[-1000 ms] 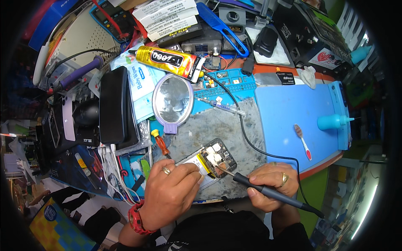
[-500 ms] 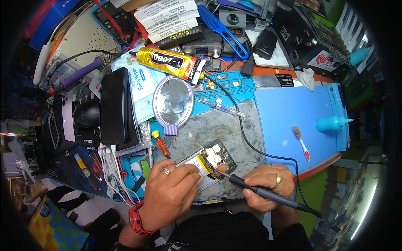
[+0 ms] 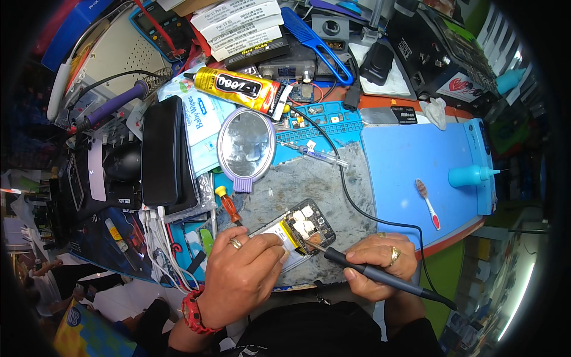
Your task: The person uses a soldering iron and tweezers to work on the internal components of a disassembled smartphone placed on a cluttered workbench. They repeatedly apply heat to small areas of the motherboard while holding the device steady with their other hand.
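Two hands over one opened, dark-framed phone with bare circuit board and pale battery (image 3: 305, 223), lying slantwise on a grey, stained work mat (image 3: 339, 184). Left hand (image 3: 241, 268), red wristwatch (image 3: 193, 310) behind it, has fingers bent and bunched over the phone's lower left end, hiding that part; cannot tell whether anything is pinched there. Right hand (image 3: 380, 268) closed around a slim dark-grey soldering iron (image 3: 375, 273), metal tip at the board's copper-coloured patch; contact too fine to judge. Orange-handled screwdriver with yellow cap (image 3: 228, 206) just beyond the left knuckles. Thin black cable (image 3: 358, 207) crosses the mat right of the phone, then bends down past the right hand. Farther up: oval mirror with lilac rim (image 3: 246, 143); slim clear syringe (image 3: 315, 153), cable crossing near its end; yellow-and-black squeeze tube (image 3: 238, 89). Left side crowded by a flat black slab (image 3: 160, 152) and bundled white cables (image 3: 162, 244). Right side: smooth blue mat (image 3: 404, 166) bearing a white-and-red toothbrush (image 3: 430, 205) and turquoise squeeze bottle (image 3: 467, 176).
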The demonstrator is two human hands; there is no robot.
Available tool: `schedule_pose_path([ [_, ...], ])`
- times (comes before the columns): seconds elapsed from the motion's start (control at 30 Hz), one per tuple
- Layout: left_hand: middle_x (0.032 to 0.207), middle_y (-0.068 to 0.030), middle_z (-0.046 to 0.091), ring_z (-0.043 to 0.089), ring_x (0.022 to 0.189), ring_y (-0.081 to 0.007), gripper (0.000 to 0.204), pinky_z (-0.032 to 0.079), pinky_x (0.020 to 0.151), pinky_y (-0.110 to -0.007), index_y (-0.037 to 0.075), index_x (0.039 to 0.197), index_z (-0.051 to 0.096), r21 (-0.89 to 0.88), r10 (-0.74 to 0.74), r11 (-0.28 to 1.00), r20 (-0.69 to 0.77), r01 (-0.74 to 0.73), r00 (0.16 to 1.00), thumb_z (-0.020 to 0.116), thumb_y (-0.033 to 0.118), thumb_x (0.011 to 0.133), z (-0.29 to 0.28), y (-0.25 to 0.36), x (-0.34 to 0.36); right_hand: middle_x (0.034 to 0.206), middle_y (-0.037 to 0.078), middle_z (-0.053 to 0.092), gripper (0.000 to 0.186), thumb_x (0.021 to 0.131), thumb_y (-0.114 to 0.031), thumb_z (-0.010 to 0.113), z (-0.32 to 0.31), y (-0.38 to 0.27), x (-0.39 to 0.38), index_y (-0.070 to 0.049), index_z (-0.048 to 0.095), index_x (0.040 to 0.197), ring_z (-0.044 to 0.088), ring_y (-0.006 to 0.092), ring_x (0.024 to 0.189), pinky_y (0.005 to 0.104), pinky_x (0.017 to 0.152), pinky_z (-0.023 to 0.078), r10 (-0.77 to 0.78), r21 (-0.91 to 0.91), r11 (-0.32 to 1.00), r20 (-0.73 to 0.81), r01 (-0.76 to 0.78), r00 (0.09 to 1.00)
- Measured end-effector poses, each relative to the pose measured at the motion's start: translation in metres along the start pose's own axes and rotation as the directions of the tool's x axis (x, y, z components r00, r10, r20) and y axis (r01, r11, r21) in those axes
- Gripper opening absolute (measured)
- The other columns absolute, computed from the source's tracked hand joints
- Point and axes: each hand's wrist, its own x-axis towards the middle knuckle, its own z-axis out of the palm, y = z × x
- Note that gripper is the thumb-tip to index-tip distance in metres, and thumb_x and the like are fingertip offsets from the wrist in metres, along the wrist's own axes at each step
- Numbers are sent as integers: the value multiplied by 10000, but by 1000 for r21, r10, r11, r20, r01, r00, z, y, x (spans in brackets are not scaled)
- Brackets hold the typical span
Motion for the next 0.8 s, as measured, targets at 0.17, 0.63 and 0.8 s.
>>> schedule_pose_path([
  [0.17,1015,-45,750,702,907,-247,131,506,975,-466,65,960,757,-2,-6,1000,3,6,1000,837,50,858,0,0,0,734,134,748,247,736,14,833,0,0,-1,1,725,958,750,224,602,289,501,556,5,-3,1000,-1,-5,1000],
  [0.63,1006,-56,756,711,899,-249,114,509,987,-467,57,946,754,-16,-17,1000,2,17,1000,829,44,863,0,0,0,740,134,755,222,748,11,833,-1,-2,-2,1,737,947,751,210,605,280,504,557,48,18,999,-23,-48,999],
  [0.8,1012,-50,752,710,887,-235,109,508,981,-455,59,942,758,-22,-5,1000,16,5,1000,832,57,862,-1,-3,3,739,133,756,221,748,11,832,-1,-1,-2,4,736,946,749,208,600,279,501,555,39,20,999,-32,-39,999],
])
